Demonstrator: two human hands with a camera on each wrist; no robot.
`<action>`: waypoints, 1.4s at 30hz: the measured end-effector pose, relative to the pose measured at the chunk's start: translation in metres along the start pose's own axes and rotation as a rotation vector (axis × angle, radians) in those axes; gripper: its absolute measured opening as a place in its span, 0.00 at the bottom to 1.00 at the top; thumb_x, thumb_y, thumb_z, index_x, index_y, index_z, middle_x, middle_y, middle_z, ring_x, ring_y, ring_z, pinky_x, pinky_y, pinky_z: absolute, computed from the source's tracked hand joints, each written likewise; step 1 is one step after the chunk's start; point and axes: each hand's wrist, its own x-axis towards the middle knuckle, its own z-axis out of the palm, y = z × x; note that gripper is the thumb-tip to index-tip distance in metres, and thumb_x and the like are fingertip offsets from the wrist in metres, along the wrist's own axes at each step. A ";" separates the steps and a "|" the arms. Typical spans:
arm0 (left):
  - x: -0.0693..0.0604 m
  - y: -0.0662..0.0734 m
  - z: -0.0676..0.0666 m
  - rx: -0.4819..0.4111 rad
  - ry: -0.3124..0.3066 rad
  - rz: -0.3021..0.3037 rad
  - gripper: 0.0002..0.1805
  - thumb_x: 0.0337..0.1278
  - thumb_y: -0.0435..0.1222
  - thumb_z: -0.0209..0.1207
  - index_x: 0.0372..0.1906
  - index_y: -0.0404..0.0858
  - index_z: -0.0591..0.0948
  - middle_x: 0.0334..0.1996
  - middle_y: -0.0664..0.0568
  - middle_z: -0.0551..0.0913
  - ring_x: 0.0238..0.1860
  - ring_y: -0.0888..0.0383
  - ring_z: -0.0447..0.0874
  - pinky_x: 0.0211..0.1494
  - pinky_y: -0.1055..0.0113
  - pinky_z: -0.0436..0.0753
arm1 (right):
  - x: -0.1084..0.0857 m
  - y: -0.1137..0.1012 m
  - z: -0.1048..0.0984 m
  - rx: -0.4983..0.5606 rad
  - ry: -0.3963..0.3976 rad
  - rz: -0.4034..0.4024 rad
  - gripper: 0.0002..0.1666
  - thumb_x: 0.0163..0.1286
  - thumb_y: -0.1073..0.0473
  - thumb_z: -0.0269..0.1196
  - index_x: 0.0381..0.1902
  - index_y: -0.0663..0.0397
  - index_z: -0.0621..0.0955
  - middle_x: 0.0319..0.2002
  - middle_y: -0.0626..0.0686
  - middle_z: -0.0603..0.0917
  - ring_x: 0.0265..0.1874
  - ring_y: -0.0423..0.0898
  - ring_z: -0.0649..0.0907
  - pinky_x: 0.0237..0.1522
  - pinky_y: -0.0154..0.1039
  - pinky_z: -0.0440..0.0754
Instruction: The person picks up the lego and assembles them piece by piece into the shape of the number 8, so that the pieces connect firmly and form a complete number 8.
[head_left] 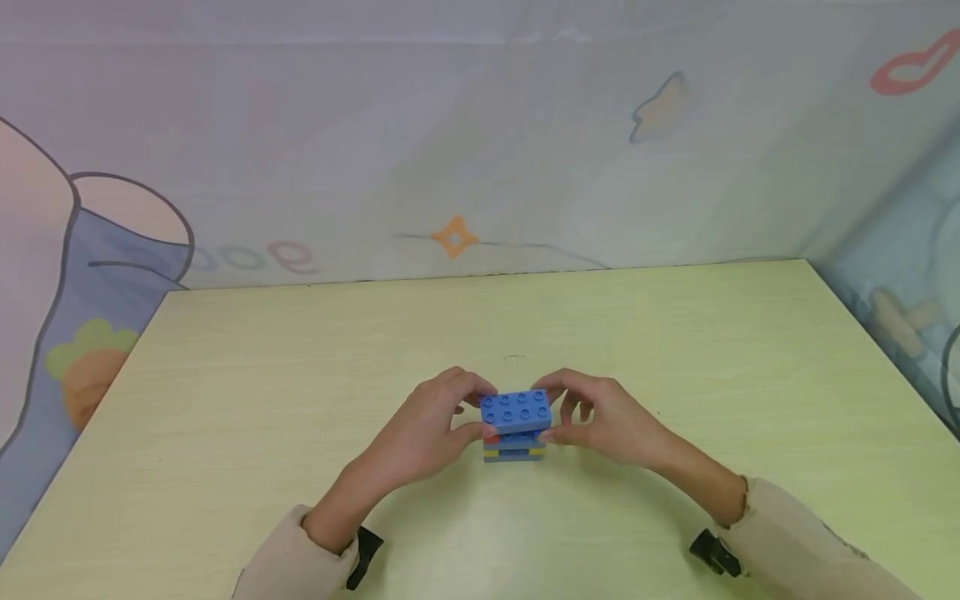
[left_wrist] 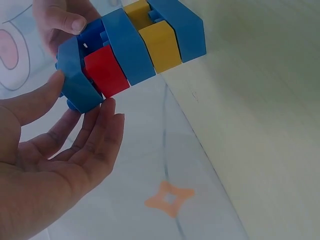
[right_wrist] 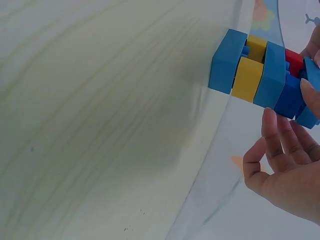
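Observation:
In the head view, a long blue building brick (head_left: 516,410) with studs tops a small stack, slightly askew. My left hand (head_left: 423,429) pinches its left end between thumb and fingers. My right hand (head_left: 611,421) grips the right end, thumb in front and fingertips behind, around the top brick and the dark blue brick (right_wrist: 288,96) under it. Beside the dark blue brick sits a red brick (left_wrist: 106,72). Below come a long blue middle brick (left_wrist: 130,47), two yellow bricks (left_wrist: 161,47) and a long blue bottom brick (right_wrist: 228,62). A gap shows under the top brick.
The stack is over a pale wooden table (head_left: 300,358). A printed cloth backdrop (head_left: 337,150) hangs behind the table's far edge. Dark wrist straps (head_left: 363,557) show below both beige sleeves (head_left: 802,533).

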 end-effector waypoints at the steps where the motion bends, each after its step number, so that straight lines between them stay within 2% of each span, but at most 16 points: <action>1: 0.000 0.000 0.000 0.002 0.001 0.001 0.15 0.49 0.29 0.63 0.45 0.32 0.77 0.40 0.49 0.76 0.44 0.50 0.78 0.47 0.57 0.77 | 0.000 0.000 0.000 -0.013 0.007 -0.009 0.26 0.53 0.60 0.69 0.51 0.57 0.75 0.38 0.48 0.79 0.28 0.39 0.77 0.33 0.38 0.73; 7: -0.001 0.000 0.000 0.017 0.007 0.010 0.16 0.49 0.30 0.64 0.44 0.32 0.77 0.39 0.49 0.76 0.44 0.50 0.78 0.46 0.57 0.77 | -0.002 -0.001 0.005 -0.064 0.064 -0.069 0.31 0.52 0.62 0.70 0.55 0.56 0.73 0.37 0.49 0.80 0.28 0.39 0.77 0.34 0.39 0.75; 11: -0.001 0.001 0.000 0.026 0.011 0.007 0.16 0.48 0.30 0.64 0.45 0.33 0.77 0.39 0.49 0.77 0.44 0.50 0.78 0.46 0.58 0.76 | -0.004 -0.001 0.006 -0.091 0.079 -0.097 0.31 0.53 0.62 0.69 0.55 0.55 0.72 0.38 0.48 0.80 0.29 0.40 0.77 0.35 0.40 0.75; 23: -0.002 0.001 0.000 0.040 0.013 0.011 0.16 0.48 0.30 0.64 0.45 0.33 0.77 0.40 0.50 0.77 0.44 0.52 0.78 0.46 0.60 0.75 | -0.005 -0.005 0.002 -0.113 0.062 -0.087 0.29 0.55 0.60 0.68 0.54 0.56 0.73 0.41 0.47 0.80 0.33 0.42 0.78 0.36 0.43 0.75; 29: -0.002 0.001 0.000 0.039 0.012 0.013 0.16 0.48 0.30 0.64 0.45 0.33 0.77 0.40 0.50 0.77 0.43 0.52 0.78 0.46 0.60 0.75 | -0.007 -0.009 0.001 -0.089 0.128 -0.130 0.23 0.55 0.62 0.68 0.49 0.56 0.77 0.41 0.46 0.81 0.35 0.41 0.78 0.37 0.43 0.77; 37: -0.003 0.002 0.000 0.037 0.010 0.016 0.17 0.48 0.30 0.65 0.45 0.33 0.77 0.40 0.49 0.77 0.43 0.52 0.78 0.46 0.59 0.75 | -0.007 -0.010 -0.001 -0.087 0.121 -0.170 0.17 0.58 0.62 0.65 0.47 0.56 0.79 0.39 0.48 0.81 0.34 0.40 0.78 0.35 0.42 0.78; 42: -0.003 0.001 0.001 0.030 0.006 0.023 0.17 0.48 0.30 0.65 0.46 0.33 0.77 0.40 0.49 0.77 0.43 0.51 0.78 0.46 0.59 0.75 | -0.007 -0.009 -0.002 -0.078 0.108 -0.158 0.16 0.57 0.62 0.66 0.45 0.57 0.80 0.38 0.47 0.82 0.33 0.41 0.79 0.35 0.42 0.78</action>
